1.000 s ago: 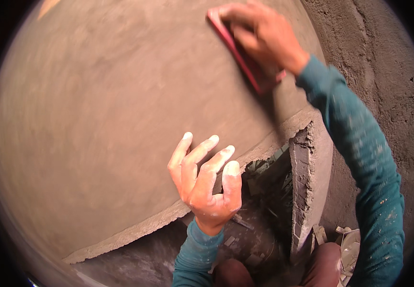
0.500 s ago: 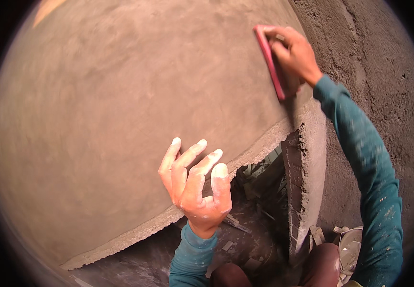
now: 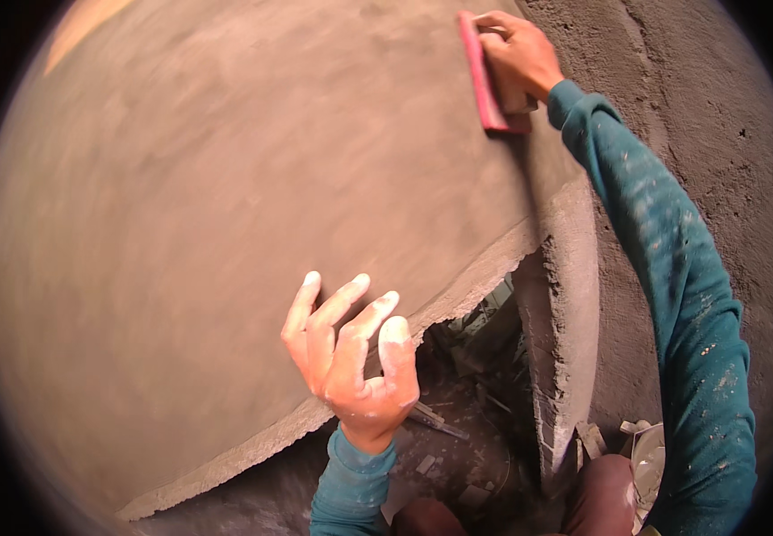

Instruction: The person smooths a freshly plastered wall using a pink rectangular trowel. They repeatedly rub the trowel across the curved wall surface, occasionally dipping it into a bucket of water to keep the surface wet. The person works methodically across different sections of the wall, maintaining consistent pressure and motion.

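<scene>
My right hand is closed around a red plastering float, whose flat side faces the smooth grey-brown plaster surface. The float is near the upper right, close to where this surface meets a rougher wall. A dark streak on the plaster trails below the tool. My left hand holds nothing; its fingers are apart and slightly curled, with pale dust on the tips. It hovers by the surface's ragged lower edge, and whether it touches the plaster I cannot tell. Teal sleeves cover both my arms.
A rough plastered wall rises on the right. Below the surface's broken edge, a narrow upright pillar stands beside a dark opening. Debris and wood scraps lie on the floor. A pale bucket sits near my knee.
My right hand has moved the float up and slightly left along the plaster. My left hand shows slightly lower and further left, still open.
</scene>
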`<action>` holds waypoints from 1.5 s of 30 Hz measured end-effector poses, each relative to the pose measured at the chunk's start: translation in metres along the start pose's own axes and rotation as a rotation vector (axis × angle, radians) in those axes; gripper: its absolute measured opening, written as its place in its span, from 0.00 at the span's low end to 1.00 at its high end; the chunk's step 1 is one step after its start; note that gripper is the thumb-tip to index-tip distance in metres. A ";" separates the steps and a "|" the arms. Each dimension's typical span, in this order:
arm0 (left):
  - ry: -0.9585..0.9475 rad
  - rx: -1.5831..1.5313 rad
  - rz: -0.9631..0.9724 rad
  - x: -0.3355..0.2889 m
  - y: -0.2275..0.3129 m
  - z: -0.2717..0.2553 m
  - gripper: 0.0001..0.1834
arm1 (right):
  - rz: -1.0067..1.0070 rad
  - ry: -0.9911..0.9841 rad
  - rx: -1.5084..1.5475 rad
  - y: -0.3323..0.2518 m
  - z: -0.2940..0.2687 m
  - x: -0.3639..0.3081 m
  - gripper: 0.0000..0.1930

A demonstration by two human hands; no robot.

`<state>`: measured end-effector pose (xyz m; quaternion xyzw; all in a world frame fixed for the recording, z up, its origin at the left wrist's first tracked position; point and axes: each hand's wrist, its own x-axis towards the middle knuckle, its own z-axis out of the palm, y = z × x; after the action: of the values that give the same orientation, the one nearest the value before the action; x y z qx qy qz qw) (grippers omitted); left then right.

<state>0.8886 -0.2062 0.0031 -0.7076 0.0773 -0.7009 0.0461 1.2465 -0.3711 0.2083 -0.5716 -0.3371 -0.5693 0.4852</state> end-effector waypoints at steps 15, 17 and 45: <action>-0.125 0.222 -0.003 -0.004 -0.010 -0.015 0.14 | -0.077 -0.150 0.082 0.035 0.019 -0.080 0.19; -0.112 0.181 0.006 -0.002 -0.004 -0.008 0.14 | 0.123 -0.114 0.144 0.073 -0.001 -0.053 0.20; -0.068 0.050 0.041 0.005 0.009 -0.036 0.39 | -0.337 -0.002 0.246 -0.202 0.002 -0.119 0.12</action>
<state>0.8524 -0.2145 0.0070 -0.7278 0.0726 -0.6771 0.0808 1.0431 -0.2881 0.1267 -0.4441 -0.4953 -0.5965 0.4490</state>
